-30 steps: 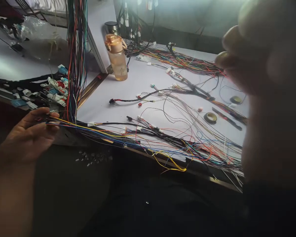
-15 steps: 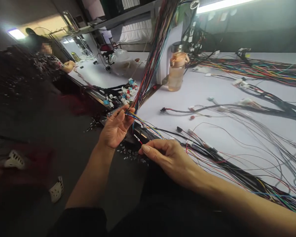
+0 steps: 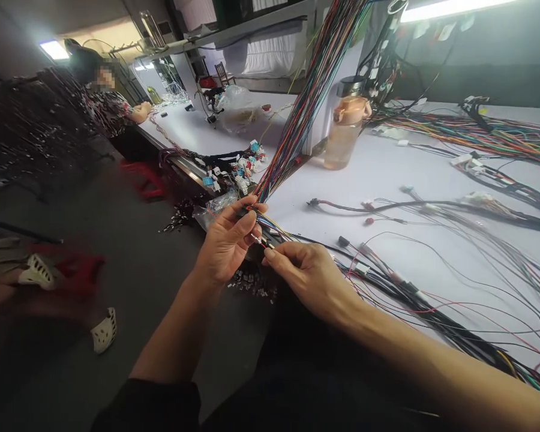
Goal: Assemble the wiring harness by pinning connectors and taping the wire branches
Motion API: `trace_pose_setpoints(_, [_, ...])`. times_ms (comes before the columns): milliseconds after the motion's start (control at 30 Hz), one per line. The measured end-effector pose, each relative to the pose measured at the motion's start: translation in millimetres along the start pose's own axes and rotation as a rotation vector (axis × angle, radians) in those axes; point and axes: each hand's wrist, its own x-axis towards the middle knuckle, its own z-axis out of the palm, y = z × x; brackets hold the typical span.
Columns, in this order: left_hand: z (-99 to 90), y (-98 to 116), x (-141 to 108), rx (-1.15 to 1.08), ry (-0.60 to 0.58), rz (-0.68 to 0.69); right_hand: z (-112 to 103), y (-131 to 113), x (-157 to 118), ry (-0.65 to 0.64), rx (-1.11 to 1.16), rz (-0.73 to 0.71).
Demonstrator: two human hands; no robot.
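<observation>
Head view: the left hand (image 3: pixel 227 243) grips multicolored wires (image 3: pixel 270 223) between its fingers. The right hand's (image 3: pixel 312 273) thumb and forefinger pinch a red wire (image 3: pixel 263 244).

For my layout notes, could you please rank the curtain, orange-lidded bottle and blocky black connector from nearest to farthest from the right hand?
1. Black connector, beyond the right hand
2. Orange-lidded bottle, farther back
3. White curtain, background

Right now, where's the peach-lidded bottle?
Head view, upper right of centre: the peach-lidded bottle stands on the white worktop, just right of the hanging wire bundle.
</observation>
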Motion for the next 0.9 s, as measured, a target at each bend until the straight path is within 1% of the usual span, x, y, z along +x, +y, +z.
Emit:
trace_pose_setpoints(133, [1.4, -7, 0, 0.055, 0.033, 0.072, 1, 2, 1, 0.046, -0.037, -0.026])
trace_pose_setpoints(233, [2.5, -12, 0, 0.058, 0.08, 0.099, 3, 7, 1, 0.139, -0.1, -0.085])
trace_pose_setpoints(300, [4.5, -14, -1, 0.047, 0.105, 0.1, 4, 11, 1, 0.22, -0.149, -0.149])
trace_pose_setpoints(367, [7.3, -17, -2, 0.035, 0.123, 0.099, 5, 15, 2, 0.294, -0.182, -0.247])
trace_pose_setpoints(433, [10.3, -19, -3, 0.024, 0.138, 0.1, 5, 18, 3, 0.354, -0.192, -0.346])
trace_pose_setpoints(500, [12.8, -21, -5, 0.014, 0.143, 0.099, 5, 20, 3, 0.397, -0.191, -0.397])
trace_pose_setpoints(667, [16.8, -24, -9, -0.017, 0.141, 0.087, 3, 25, -3, 0.472, -0.231, -0.471])
trace_pose_setpoints(800, [19.5, -25, -12, -0.088, 0.154, 0.032, 3, 30, -10, 0.505, -0.238, -0.57])
trace_pose_setpoints(900, [22.7, -29, -15, -0.148, 0.151, -0.002, 3, 33, -13, 0.54, -0.238, -0.61])
